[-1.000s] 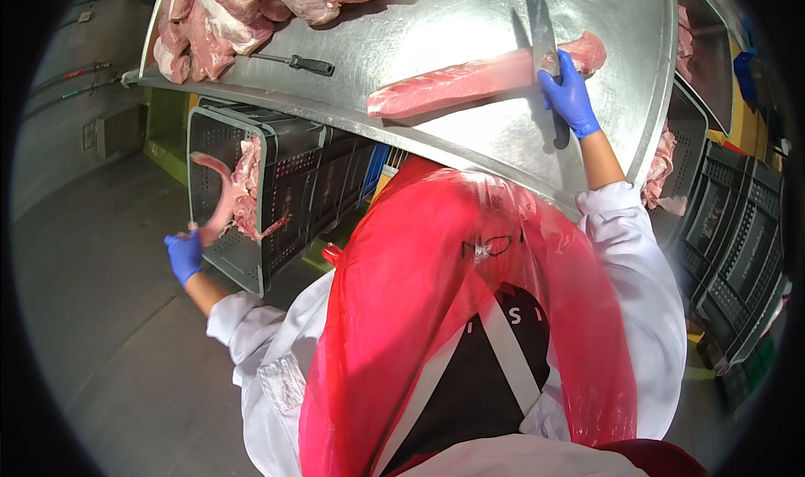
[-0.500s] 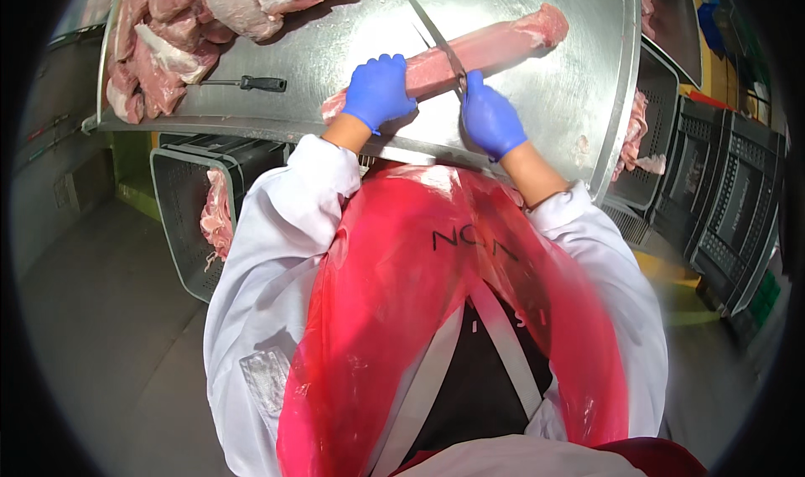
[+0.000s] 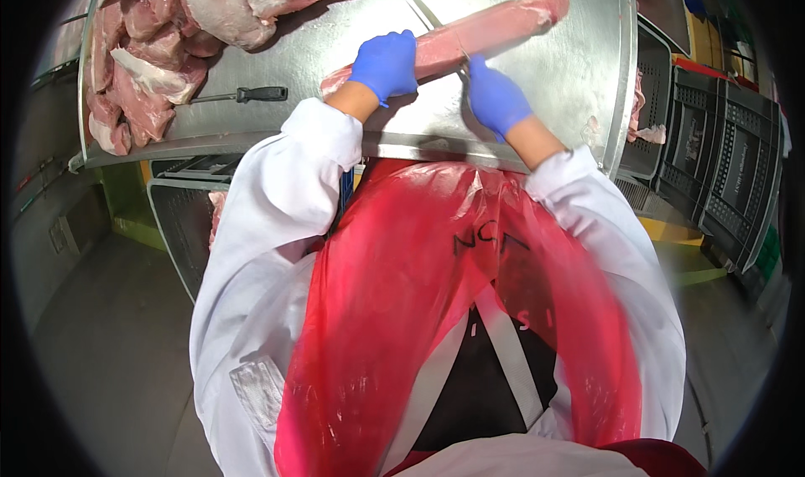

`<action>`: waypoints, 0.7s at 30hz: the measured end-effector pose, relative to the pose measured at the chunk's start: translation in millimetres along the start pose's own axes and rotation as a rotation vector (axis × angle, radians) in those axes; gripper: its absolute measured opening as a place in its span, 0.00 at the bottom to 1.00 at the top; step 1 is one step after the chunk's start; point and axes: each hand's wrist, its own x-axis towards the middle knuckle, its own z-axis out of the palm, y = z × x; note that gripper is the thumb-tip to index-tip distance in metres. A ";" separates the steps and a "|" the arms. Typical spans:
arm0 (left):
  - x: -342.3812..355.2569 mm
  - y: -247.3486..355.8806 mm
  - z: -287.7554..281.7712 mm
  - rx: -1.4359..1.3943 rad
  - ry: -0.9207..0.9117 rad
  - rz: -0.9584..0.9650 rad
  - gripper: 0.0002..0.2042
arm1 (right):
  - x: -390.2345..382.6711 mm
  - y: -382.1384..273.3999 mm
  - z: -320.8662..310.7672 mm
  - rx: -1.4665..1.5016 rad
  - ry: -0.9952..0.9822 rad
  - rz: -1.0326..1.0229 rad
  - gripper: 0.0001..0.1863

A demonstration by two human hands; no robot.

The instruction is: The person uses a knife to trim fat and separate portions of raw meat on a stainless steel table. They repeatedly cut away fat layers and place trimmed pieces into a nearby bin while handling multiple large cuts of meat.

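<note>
Lies on the steel table (image 3: 579, 99), near its front edge: a long pink pork loin (image 3: 495, 28). Long axis slanted, from lower left near the left hand up to the upper right, with the rounded thick end pointing to the far right corner of the table and the thinner end toward the left.

Left hand (image 3: 384, 64), in a blue glove, pressed flat over the near-left part of the loin, fingers curled on its top. Right hand (image 3: 496, 99), also blue-gloved, closed around the handle of a knife (image 3: 432, 17); blade thin and hard to follow, apparently running up and left across the meat. Hands close together, not touching.

Probably soft and heavy, bending under own weight if lifted by one end. Surface wet and likely slippery, more so under gloves. Better held from above with a broad palm at the middle, or supported under both ends. Not fragile, but easy to tear at a cut.

Further left: a pile of raw meat pieces (image 3: 151, 74) and a black-handled sharpening steel (image 3: 251, 95), well apart from the hands. Black plastic crates (image 3: 721, 158) at the right.
</note>
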 end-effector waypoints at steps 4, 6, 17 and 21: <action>3.0 -1.0 2.7 -0.021 -0.001 0.009 0.22 | -2.3 5.1 16.1 -0.023 0.042 0.052 0.14; 6.6 -8.1 7.7 -0.015 -0.007 0.013 0.28 | 16.3 -9.1 16.5 -0.012 0.112 0.030 0.15; 15.1 -24.6 -9.0 0.015 -0.086 0.053 0.32 | 27.0 -25.0 28.6 0.053 0.081 0.111 0.15; 25.7 -39.9 -19.6 0.003 -0.082 0.083 0.34 | 21.0 -14.8 45.8 0.015 0.035 0.098 0.14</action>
